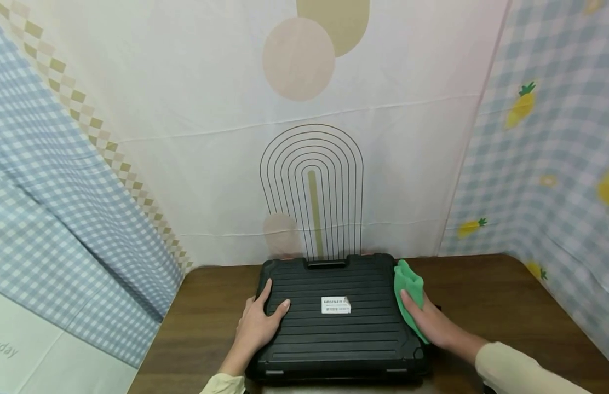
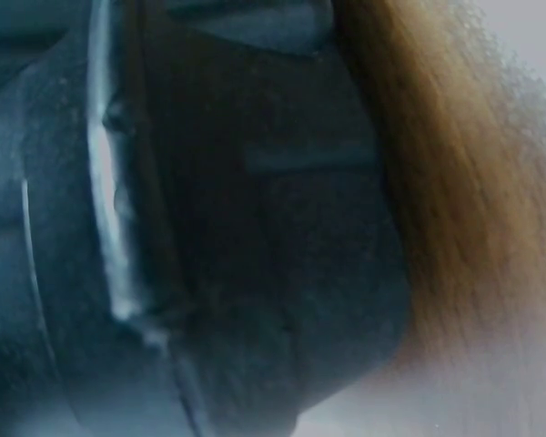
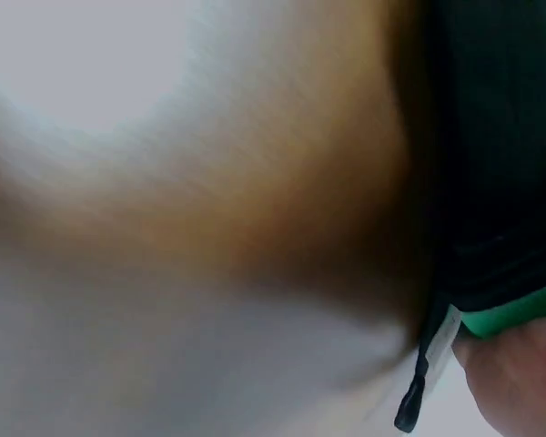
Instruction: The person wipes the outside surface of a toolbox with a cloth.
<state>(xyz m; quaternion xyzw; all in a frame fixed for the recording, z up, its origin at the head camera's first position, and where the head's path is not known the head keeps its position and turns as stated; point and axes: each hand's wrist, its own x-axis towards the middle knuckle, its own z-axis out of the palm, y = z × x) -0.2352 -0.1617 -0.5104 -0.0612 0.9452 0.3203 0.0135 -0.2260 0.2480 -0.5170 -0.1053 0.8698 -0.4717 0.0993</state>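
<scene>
A black hard plastic tool case (image 1: 334, 339) with a ribbed lid and a white printed label (image 1: 335, 305) lies flat on the table. Over its left edge rests my left hand (image 1: 257, 325), thumb and forefinger extended on the lid, the other fingers partly hidden down the side. My right hand (image 1: 435, 323) holds a folded green cloth (image 1: 408, 287) against the case's right side, thumb on top and fingers hidden beneath. In the right wrist view, a strip of the green cloth (image 3: 514, 308) shows between the hand and the dark case wall (image 3: 505, 137).
The brown wooden table (image 1: 206, 312) extends on both sides of the case. A pale patterned curtain (image 1: 211, 180) hangs right behind it, with blue checked cloth (image 1: 87, 191) at the left and pineapple-print checked cloth (image 1: 531, 180) at the right.
</scene>
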